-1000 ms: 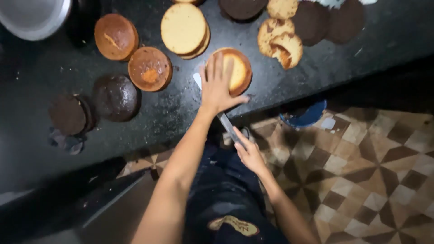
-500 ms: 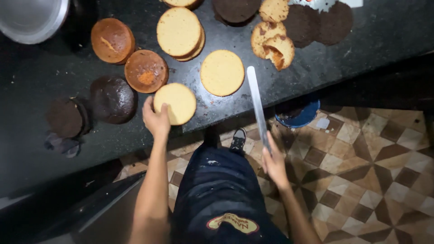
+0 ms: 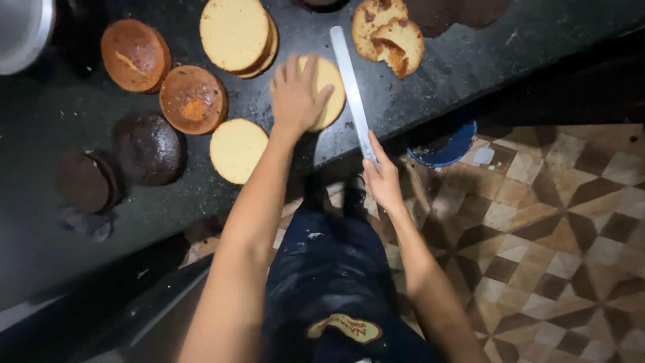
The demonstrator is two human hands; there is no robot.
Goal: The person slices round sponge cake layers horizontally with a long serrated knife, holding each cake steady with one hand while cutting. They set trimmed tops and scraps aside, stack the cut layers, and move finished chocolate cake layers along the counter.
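Note:
My left hand [image 3: 296,94] lies flat, fingers spread, on top of a pale round cake layer [image 3: 330,84] on the dark counter [image 3: 430,74]. My right hand [image 3: 383,180] grips the handle of a long knife [image 3: 350,84], whose pale blade lies along the right side of that layer. A thin cut yellow layer [image 3: 237,149] rests to the left, near the counter's edge.
Two brown cakes [image 3: 134,54] [image 3: 193,99], a stack of pale layers [image 3: 236,34], two dark chocolate cakes [image 3: 147,148] [image 3: 84,180] and a broken cake [image 3: 391,37] lie on the counter. A metal bowl [image 3: 20,33] sits top left. A blue dish [image 3: 446,143] lies on the patterned tile floor.
My left hand left the thin layer near the edge and moved right onto the pale cake. The knife swung up from over the floor to lie beside that cake.

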